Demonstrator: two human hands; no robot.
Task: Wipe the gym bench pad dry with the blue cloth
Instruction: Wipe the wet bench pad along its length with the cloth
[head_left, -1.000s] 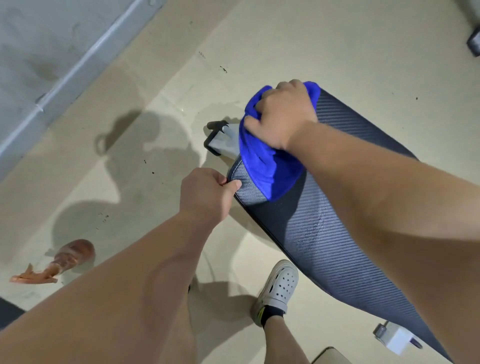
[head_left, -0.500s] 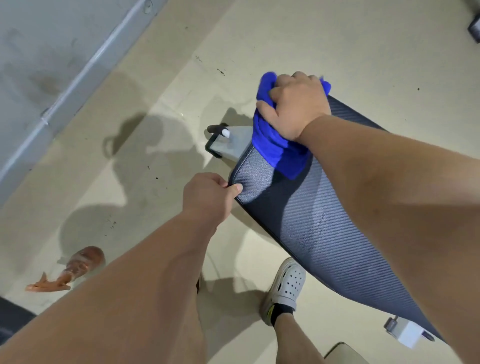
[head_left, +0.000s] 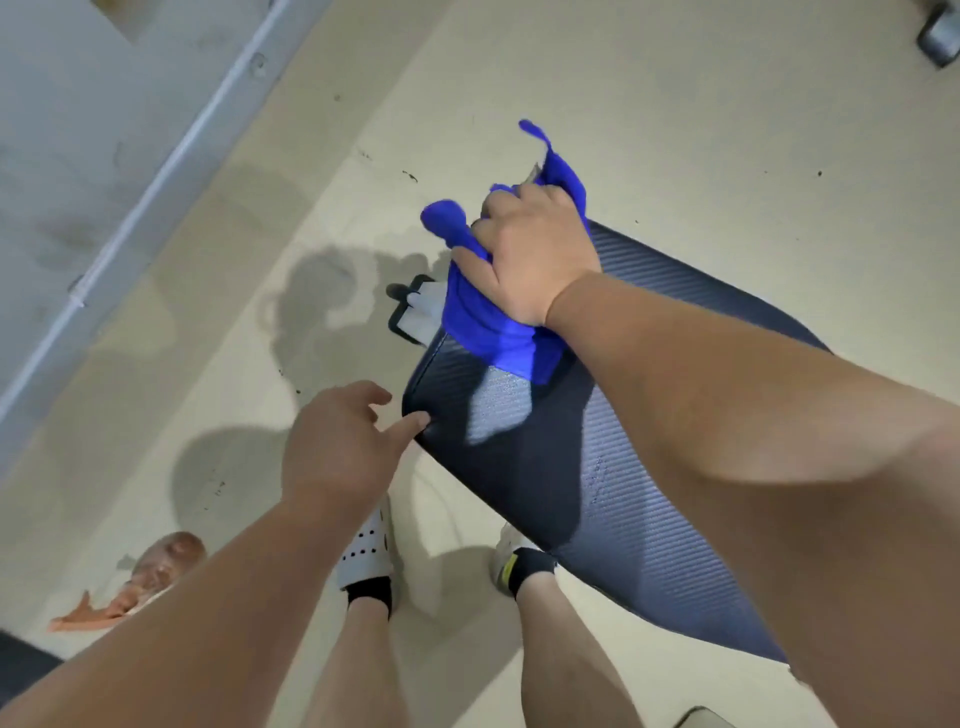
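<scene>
Fingers (head_left: 376, 397) of the left hand (head_left: 337, 447) are held straight and loosely spread, with nothing gripped. They are seen to the right of a grey pipe (head_left: 156, 156) running along the wall (head_left: 62, 130) and of a brown bottle (head_left: 166, 561) with an orange end, which is laid on its side on the floor (head_left: 675, 104), well apart from the bench and too blurred for detail. Only the left thumb tip is laid against the near left corner of the pad (head_left: 623, 467). Below that hand, two white shoes (head_left: 366, 551) with black socks are planted on the floor, the right one partly hidden under the pad's near edge. Past the thumb, a white bracket (head_left: 418, 317) with a black end is seen sticking out from under the pad's far left end. The cloth (head_left: 483, 322) is bunched on that same far end, with part of it draped down toward the bracket and a loose tail raised over the floor beyond. It is gripped from above by the right hand (head_left: 535, 260), whose fingers (head_left: 496, 205) are curled into the folds while the thumb is laid across the cloth's left side. The pad is shown dark and ribbed, stretched away to the lower right beneath the right forearm, with a paler sheen just on the near side of the cloth. A grey object (head_left: 940, 36) is cut off by the top right corner and cannot be identified.
</scene>
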